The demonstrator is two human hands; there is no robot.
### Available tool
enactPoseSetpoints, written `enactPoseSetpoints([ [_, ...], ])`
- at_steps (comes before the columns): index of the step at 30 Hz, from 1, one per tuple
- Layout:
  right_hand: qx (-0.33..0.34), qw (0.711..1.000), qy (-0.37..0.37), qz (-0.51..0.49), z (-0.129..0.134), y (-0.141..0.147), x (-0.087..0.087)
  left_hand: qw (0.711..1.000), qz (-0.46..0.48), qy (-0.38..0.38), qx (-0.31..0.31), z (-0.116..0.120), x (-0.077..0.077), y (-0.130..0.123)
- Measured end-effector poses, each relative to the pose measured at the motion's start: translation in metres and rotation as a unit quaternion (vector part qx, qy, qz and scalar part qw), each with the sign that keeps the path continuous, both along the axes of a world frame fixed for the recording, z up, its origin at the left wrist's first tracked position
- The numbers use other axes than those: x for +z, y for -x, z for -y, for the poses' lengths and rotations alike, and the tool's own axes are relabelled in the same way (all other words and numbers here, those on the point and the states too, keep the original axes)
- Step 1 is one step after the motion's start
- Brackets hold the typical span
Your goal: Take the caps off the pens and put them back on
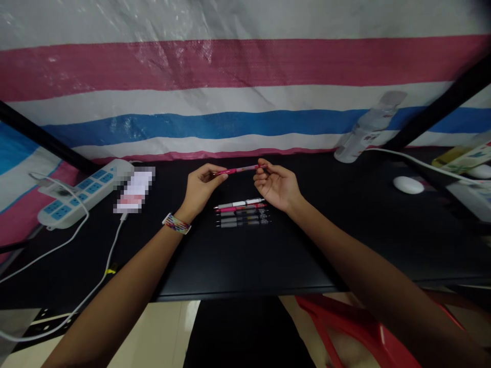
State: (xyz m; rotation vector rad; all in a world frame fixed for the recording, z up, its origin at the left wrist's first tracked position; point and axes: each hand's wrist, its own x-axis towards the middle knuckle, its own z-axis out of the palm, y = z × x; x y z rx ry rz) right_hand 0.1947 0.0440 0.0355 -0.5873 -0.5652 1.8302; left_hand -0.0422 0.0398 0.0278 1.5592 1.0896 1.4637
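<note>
A pink pen point(242, 169) is held level above the black desk, stretched between both hands. My left hand point(202, 185) pinches its left end between thumb and fingers. At the other end, my right hand point(279, 185) grips it with the thumb and fingertips, palm turned partly up. Below the hands lies a row of several pens, side by side: a white one point(241, 203) at the back, a pink-red one point(240, 208) by it, and grey-black ones point(243, 223) nearer me. A woven coloured band point(177, 223) circles my left wrist.
On the left lie a white power strip point(82, 197) with blue sockets and a blurred-out phone point(135, 190) on a white cable point(111, 250). To the right are a clear bottle point(362, 133) and a white mouse point(408, 185). A red stool point(356, 324) stands below the desk edge.
</note>
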Motion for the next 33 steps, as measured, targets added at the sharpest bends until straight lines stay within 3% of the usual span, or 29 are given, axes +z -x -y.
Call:
enactPoseSetpoints([
  [11,0.002,0.999,-0.036,0.019,0.0015,-0.0005,0.0011,1.000,0.015,0.005,-0.004,0.0003,0.0009,0.0010],
  [18,0.008,1.000,0.005,-0.016,-0.0001,0.0005,0.0014,1.000,0.016,0.004,0.004,-0.0001,0.0012,0.0012],
  [33,0.011,1.000,-0.021,0.001,0.0012,0.0001,0.0014,1.000,0.011,-0.002,-0.001,0.0005,0.0014,0.0017],
])
